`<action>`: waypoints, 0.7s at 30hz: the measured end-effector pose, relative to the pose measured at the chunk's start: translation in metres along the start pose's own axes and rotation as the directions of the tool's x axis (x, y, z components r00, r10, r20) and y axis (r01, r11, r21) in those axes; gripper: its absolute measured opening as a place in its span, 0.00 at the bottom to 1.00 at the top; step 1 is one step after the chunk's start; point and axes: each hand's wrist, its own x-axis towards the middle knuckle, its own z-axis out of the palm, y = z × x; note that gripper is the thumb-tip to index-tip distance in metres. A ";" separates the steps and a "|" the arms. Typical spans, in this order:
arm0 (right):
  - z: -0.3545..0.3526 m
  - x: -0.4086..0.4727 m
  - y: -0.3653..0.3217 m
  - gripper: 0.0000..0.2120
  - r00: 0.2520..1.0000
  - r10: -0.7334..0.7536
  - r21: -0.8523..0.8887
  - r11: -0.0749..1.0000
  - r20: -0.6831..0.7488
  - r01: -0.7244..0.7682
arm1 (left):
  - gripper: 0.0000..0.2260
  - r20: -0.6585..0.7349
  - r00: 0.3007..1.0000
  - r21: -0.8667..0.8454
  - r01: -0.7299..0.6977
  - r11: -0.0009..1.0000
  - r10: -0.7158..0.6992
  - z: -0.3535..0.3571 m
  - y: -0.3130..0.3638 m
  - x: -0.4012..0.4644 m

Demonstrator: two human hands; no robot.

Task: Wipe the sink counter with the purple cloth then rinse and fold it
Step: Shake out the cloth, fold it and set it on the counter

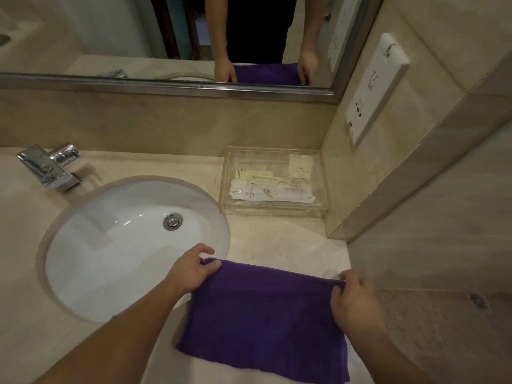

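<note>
The purple cloth (pixel 263 317) is stretched out flat over the front of the beige sink counter (pixel 279 242), to the right of the basin, its lower part hanging past the counter's front edge. My left hand (pixel 191 270) pinches the cloth's far left corner between thumb and fingers. My right hand (pixel 354 297) grips the far right corner the same way. The far edge runs taut between both hands. The white oval sink (pixel 116 245) lies to the left, with a chrome drain (pixel 173 220).
A chrome faucet (pixel 52 167) stands at the back left. A clear plastic tray (pixel 273 184) with packaged toiletries sits at the back right against the wall. A white socket panel (pixel 374 87) hangs on the right wall. The mirror (pixel 166 37) reflects my arms and the cloth.
</note>
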 end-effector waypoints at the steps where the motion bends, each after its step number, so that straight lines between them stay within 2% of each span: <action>1: 0.000 0.000 0.001 0.09 1.000 -0.018 -0.040 0.999 0.007 0.019 | 0.07 0.027 1.000 0.023 0.006 1.000 -0.007 -0.003 0.001 0.002; 4: -0.003 0.001 0.000 0.08 0.997 -0.061 -0.076 0.995 0.040 0.063 | 0.03 0.063 0.998 0.081 0.026 0.996 -0.031 -0.008 0.009 0.005; 7: -0.009 0.005 -0.002 0.06 0.995 -0.075 -0.010 0.997 0.059 0.075 | 0.03 0.059 0.998 -0.004 0.035 0.999 -0.034 -0.012 0.017 0.000; 11: -0.020 0.003 -0.004 0.04 0.993 -0.014 0.173 0.985 0.116 -0.006 | 0.04 0.037 0.998 -0.139 0.053 0.989 -0.049 -0.019 0.025 -0.015; 13: -0.029 0.002 -0.007 0.06 0.990 0.001 0.259 0.965 0.139 -0.037 | 0.04 0.022 0.999 -0.179 0.036 0.983 -0.033 -0.028 0.032 -0.026; 16: -0.047 0.001 -0.017 0.03 0.980 -0.038 0.245 0.970 0.194 -0.011 | 0.06 0.042 0.999 -0.180 0.011 0.984 -0.004 -0.048 0.039 -0.044; 18: -0.061 -0.001 -0.025 0.05 0.967 -0.069 0.253 0.967 0.245 0.005 | 0.06 0.038 0.999 -0.192 0.010 0.981 -0.002 -0.066 0.041 -0.058; 21: -0.088 -0.014 -0.043 0.06 0.951 -0.099 0.340 0.940 0.292 -0.007 | 0.05 -0.014 1.000 -0.247 -0.008 0.969 0.005 -0.098 0.044 -0.081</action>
